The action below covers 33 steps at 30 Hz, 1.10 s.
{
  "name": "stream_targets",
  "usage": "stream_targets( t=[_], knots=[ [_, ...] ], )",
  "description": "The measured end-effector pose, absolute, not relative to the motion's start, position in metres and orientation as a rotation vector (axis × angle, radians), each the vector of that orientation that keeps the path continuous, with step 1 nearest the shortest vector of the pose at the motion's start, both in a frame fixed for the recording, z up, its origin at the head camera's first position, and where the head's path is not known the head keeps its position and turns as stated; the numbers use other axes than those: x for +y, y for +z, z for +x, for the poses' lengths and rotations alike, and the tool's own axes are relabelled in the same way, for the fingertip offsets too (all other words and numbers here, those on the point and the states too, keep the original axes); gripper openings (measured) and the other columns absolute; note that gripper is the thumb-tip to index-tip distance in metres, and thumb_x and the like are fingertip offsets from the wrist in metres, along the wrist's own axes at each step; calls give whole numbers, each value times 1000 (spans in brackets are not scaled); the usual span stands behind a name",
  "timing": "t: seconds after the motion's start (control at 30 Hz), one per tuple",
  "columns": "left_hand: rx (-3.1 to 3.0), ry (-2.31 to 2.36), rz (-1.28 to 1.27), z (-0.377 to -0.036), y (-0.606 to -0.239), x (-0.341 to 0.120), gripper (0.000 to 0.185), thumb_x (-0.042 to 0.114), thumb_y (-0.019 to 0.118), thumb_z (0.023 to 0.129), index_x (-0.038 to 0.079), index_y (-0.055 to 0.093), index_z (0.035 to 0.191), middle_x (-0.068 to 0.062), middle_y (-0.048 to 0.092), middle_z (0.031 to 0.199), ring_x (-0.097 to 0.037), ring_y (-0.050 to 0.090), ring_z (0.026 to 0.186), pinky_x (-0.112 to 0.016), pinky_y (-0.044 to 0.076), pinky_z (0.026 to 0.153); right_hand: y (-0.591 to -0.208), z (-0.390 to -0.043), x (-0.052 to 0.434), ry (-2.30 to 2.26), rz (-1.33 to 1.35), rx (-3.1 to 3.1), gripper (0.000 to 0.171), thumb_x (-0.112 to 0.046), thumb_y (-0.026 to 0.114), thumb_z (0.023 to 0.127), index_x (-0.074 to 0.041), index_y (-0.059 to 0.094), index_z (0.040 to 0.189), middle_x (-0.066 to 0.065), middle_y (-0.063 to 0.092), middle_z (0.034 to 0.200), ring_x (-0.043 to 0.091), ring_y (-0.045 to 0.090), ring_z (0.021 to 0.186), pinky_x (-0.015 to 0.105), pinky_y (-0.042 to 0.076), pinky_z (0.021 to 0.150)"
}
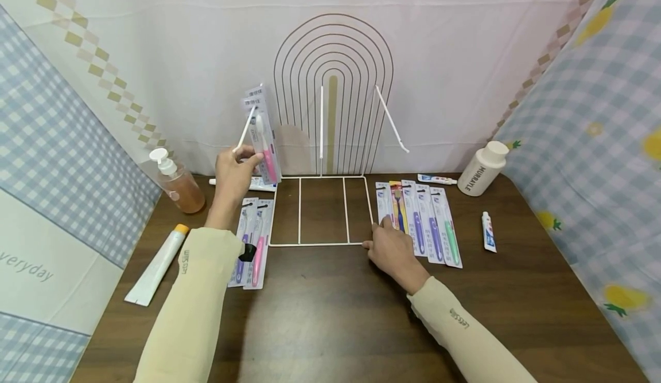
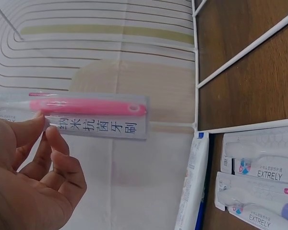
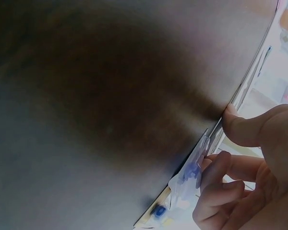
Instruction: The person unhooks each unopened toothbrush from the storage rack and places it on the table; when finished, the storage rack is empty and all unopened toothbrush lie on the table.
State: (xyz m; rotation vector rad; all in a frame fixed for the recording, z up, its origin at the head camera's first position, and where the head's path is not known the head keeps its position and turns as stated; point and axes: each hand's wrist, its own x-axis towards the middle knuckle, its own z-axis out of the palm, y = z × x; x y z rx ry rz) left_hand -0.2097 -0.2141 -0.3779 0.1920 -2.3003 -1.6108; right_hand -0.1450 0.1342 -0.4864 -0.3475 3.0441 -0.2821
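Observation:
A white wire rack [image 1: 310, 245] stands on the table, its prongs rising against the backdrop. My left hand [image 1: 234, 171] pinches the lower part of a packaged pink toothbrush [image 1: 268, 162] between thumb and fingertips. The top of this pack is at the rack's left prong [image 1: 248, 125], with another pack behind it. In the left wrist view the pink handle [image 2: 86, 105] shows through the clear pack. My right hand [image 1: 395, 251] holds the front right corner of the rack base, its thumb on the wire, its fingers beside a packaged purple toothbrush [image 1: 383, 196].
Several packaged toothbrushes [image 1: 438, 228] lie right of the rack; two more packs [image 1: 260, 251] lie left. Toothpaste tubes [image 1: 157, 265] lie on both sides. A pump bottle [image 1: 181, 188] stands at left, a white bottle [image 1: 482, 169] at right. A patterned cloth [image 1: 206, 56] hangs behind.

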Motion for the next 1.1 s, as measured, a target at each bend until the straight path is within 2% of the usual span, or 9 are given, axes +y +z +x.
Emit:
stream_targets(
  t=[0.1, 0.17, 0.33, 0.43, 0.5, 0.6, 0.73, 0.9, 1.1],
  knots=[
    [-2300, -1609, 181, -205, -378, -212, 22, 12, 77, 107, -9, 82, 115, 12, 69, 86, -7, 65, 71, -17, 51, 70, -489, -145, 135, -280, -359, 3060, 56, -36, 80, 106, 5, 74, 145, 23, 66, 119, 32, 68, 71, 52, 61, 62],
    [-2320, -1589, 168, -201, -378, -210, 23, 14, 78, 107, -7, 82, 116, 8, 71, 87, -6, 64, 70, -17, 50, 70, -489, -144, 135, -284, -359, 3059, 56, -35, 80, 106, 5, 73, 145, 23, 65, 119, 31, 68, 71, 52, 61, 61],
    [-2397, -1503, 97, -191, -381, -205, 24, 16, 76, 108, -6, 82, 117, -16, 79, 99, -10, 65, 72, -19, 49, 67, -486, -141, 133, -293, -346, 3037, 55, -35, 79, 107, 5, 73, 145, 24, 66, 120, 29, 66, 70, 51, 61, 62],
    [-2418, -1491, 47, -185, -383, -203, 25, 17, 75, 109, -6, 81, 116, -25, 80, 103, -14, 66, 73, -19, 50, 66, -487, -141, 133, -280, -344, 3036, 54, -36, 80, 107, 4, 74, 143, 23, 66, 120, 28, 64, 69, 50, 60, 61],
    [-2424, -1520, 25, -179, -385, -203, 27, 18, 75, 110, -7, 80, 116, -21, 80, 100, -13, 66, 72, -19, 51, 65, -487, -141, 133, -275, -343, 3038, 54, -36, 80, 107, 4, 75, 143, 23, 66, 120, 27, 63, 68, 50, 60, 60],
    [-2428, -1554, 23, -170, -392, -205, 27, 19, 76, 110, -7, 80, 113, -5, 78, 86, -6, 63, 67, -19, 51, 65, -487, -141, 133, -276, -339, 3039, 54, -37, 81, 107, 3, 75, 143, 23, 66, 120, 27, 63, 69, 50, 61, 61],
    [-2436, -1564, 59, -157, -406, -211, 25, 20, 77, 109, -5, 80, 108, 10, 69, 72, -1, 56, 64, -21, 44, 61, -485, -142, 132, -279, -343, 3044, 55, -37, 80, 107, 3, 75, 143, 23, 66, 119, 29, 65, 70, 52, 62, 63],
    [-2445, -1582, 142, -141, -423, -222, 26, 21, 78, 109, -5, 80, 109, 13, 64, 68, -1, 53, 61, -23, 40, 58, -485, -142, 132, -278, -354, 3054, 54, -37, 81, 106, 4, 75, 142, 23, 66, 117, 32, 68, 71, 53, 62, 64],
    [-2428, -1606, 235, -128, -439, -235, 25, 19, 77, 110, -6, 80, 112, 14, 70, 75, -6, 60, 66, -20, 49, 64, -485, -144, 132, -294, -332, 3034, 55, -35, 79, 107, 4, 74, 145, 23, 66, 119, 34, 70, 73, 54, 62, 65]
  ],
)
